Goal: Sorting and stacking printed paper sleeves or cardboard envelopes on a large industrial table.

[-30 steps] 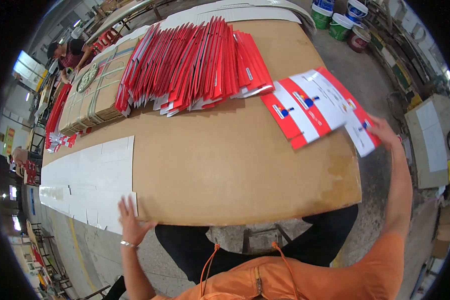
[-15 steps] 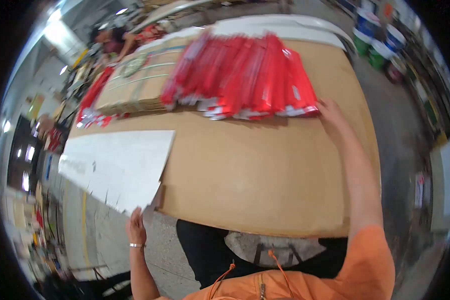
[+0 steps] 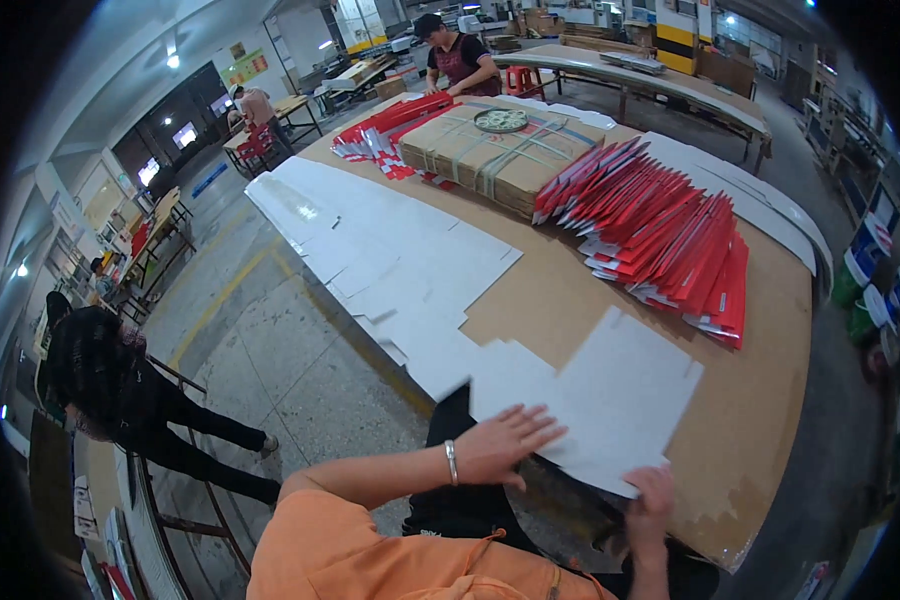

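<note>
From my remote view, the brown cardboard-topped bench [image 3: 570, 300] fills the frame, with concrete floor [image 3: 270, 350] at nine o'clock. A run of overlapped white flat sheets [image 3: 390, 260] lies along the bench's left edge. At one o'clock a fanned row of red folded cartons [image 3: 660, 235] leans; at twelve o'clock strapped brown bundles [image 3: 500, 150] carry a round tape roll [image 3: 501, 120]. A white die-cut sheet [image 3: 620, 400] sits at the near edge, at six o'clock. The left hand [image 3: 500, 445] lies flat on it, fingers spread, gripping nothing. The right hand [image 3: 652, 500] pinches its near edge, grip closed on the sheet.

Risk, in my judgement: the sheet overhangs the bench edge; a slipped pinch could drop or crease it. Other people work at far benches in a lit workshop.
</note>
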Available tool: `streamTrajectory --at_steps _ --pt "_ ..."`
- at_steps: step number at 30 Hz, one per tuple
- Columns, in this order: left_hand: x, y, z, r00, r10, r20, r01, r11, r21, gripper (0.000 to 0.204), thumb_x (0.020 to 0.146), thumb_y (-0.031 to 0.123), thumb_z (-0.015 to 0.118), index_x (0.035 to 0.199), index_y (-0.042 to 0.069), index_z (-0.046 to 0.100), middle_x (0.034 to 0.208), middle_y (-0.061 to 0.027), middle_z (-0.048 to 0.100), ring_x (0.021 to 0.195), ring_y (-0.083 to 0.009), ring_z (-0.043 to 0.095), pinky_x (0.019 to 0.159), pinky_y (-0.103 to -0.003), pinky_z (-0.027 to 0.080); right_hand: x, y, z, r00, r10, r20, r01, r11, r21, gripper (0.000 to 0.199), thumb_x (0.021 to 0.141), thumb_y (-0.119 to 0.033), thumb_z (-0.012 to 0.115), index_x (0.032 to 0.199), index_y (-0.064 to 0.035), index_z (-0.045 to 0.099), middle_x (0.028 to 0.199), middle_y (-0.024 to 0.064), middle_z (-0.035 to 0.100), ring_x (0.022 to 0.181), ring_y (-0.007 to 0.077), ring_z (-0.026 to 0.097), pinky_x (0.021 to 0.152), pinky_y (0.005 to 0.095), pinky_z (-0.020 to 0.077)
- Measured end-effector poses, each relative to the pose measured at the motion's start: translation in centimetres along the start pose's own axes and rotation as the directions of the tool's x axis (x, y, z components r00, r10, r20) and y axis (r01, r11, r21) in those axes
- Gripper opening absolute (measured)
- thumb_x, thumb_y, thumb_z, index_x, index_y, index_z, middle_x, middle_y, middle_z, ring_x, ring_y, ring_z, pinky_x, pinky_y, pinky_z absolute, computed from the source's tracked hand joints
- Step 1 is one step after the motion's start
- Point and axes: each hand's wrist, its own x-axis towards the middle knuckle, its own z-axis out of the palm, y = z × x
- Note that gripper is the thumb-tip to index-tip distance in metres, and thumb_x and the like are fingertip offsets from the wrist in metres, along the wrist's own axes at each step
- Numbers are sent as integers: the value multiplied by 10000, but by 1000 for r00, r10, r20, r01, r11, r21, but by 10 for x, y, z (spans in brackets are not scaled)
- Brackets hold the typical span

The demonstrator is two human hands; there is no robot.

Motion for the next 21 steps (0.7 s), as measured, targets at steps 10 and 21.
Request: streamTrajectory --at_steps 10,21 --pt "48 -20 71 955 295 -36 -293 955 54 555 760 146 659 1298 100 530 1393 -106 488 1316 -273 443 1093 -483 336 -122 26 -126 933 358 -33 -351 927 135 147 952 -89 559 1062 -47 648 1076 138 661 933 279 631 823 395 509" --pt "104 13 127 886 -74 -458 16 992 -129 495 784 247 728 1242 128 583 1387 -98 488 1240 -278 464 1010 -444 360 -151 27 -86 933 75 -353 -200 921 -334 225 920 -101 613 1102 24 661 1079 199 669 993 368 638 892 441 501"
